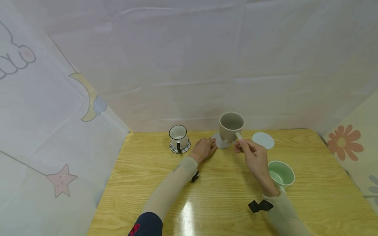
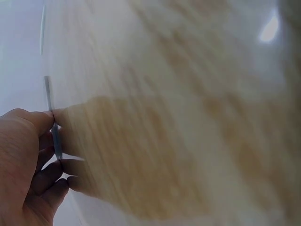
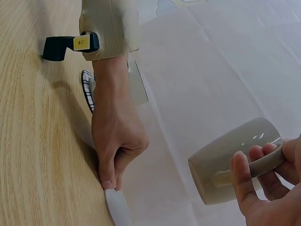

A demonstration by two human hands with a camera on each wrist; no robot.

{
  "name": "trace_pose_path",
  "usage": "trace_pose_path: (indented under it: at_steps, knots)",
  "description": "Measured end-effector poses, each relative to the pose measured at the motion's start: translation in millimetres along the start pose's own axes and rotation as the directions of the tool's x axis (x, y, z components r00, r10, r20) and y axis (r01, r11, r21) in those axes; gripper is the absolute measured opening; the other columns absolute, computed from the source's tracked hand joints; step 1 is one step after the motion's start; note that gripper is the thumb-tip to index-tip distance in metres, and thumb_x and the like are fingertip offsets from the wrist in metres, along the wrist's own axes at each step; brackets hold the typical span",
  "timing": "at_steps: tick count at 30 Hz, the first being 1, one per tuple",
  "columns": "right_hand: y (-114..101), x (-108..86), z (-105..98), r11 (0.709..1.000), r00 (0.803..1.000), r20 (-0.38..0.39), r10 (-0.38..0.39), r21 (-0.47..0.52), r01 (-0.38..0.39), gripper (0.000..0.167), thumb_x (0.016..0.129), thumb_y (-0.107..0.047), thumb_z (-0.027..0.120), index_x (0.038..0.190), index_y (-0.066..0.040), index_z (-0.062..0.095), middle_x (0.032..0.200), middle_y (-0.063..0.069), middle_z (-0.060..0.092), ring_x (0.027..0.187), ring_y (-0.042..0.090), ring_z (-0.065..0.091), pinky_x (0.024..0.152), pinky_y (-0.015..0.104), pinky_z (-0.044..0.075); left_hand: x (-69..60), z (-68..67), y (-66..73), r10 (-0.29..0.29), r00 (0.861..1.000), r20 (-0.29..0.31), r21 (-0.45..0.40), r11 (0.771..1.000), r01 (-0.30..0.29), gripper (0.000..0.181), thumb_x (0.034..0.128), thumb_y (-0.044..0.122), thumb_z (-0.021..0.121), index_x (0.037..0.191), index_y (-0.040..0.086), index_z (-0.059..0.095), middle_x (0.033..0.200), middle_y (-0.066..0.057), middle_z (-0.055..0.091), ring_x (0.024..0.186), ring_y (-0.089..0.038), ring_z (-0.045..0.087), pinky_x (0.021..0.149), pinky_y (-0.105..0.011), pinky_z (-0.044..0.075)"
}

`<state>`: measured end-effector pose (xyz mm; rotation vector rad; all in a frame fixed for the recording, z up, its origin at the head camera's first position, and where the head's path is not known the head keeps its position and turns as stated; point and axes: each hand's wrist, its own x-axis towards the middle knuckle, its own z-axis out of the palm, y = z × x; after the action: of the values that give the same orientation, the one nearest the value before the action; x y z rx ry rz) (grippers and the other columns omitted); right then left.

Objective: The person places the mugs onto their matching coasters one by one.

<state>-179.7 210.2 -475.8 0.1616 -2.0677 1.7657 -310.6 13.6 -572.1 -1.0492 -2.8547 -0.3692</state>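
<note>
Grey mug (image 1: 226,134) held clear of desk (image 1: 220,193), above or near grey coaster (image 1: 219,142). Right hand (image 1: 256,160): fingers (image 3: 241,173) curled on mug handle. Left hand (image 1: 204,149): fingertips (image 3: 108,182) at coaster's edge; pinching or merely touching, cannot tell. Likely risks: one-sided grip lets mug tip; nudged coaster leaves base overhanging; lowered mug catches left fingers.

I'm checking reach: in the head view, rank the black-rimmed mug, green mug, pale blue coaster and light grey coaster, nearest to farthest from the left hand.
1. Light grey coaster: pinched in the left hand.
2. Black-rimmed mug: hand's left, on the plaid coaster.
3. Pale blue coaster: hand's right, past the grey mug.
4. Green mug: farther right, nearer the camera.
</note>
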Motion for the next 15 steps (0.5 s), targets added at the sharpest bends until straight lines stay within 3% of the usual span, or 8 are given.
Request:
trace_pose_path:
  at_steps: [3,7,15]
  knots:
    - [1.3,2.1,1.3,1.000,1.000,-0.004,0.000,0.010,0.000,0.035,0.112,-0.013,0.057,0.101,0.017,0.073,0.090,0.015,0.077,0.077,0.012,0.076,0.077,0.025,0.066,-0.4,0.0,-0.6,-0.005,1.000,-0.015,-0.009,1.000,0.005,0.027,0.1088,0.030,0.065,0.123,0.015,0.082,0.113,-0.003,0.074,0.097,-0.021,0.074,0.090,-0.034,0.065]
    - [3.0,4.6,3.3,1.000,1.000,-0.005,0.002,0.025,-0.002,0.036,0.112,-0.011,0.056,0.102,0.020,0.072,0.088,0.003,0.078,0.077,0.012,0.076,0.076,0.025,0.066,-0.2,0.0,-0.8,-0.002,1.000,-0.024,-0.017,1.000,0.002,0.026,0.1083,0.029,0.066,0.122,0.014,0.082,0.111,-0.002,0.075,0.097,-0.019,0.075,0.088,-0.031,0.065]
    - [4.5,6.9,5.3,1.000,1.000,0.014,0.020,0.022,-0.021,0.035,0.112,-0.014,0.057,0.103,0.016,0.074,0.088,-0.005,0.077,0.078,0.014,0.076,0.077,0.025,0.066,0.5,-0.2,0.8,-0.016,1.000,0.019,-0.036,0.999,0.017,0.028,0.1105,0.028,0.062,0.126,0.014,0.081,0.111,-0.003,0.073,0.100,-0.021,0.073,0.093,-0.034,0.064]
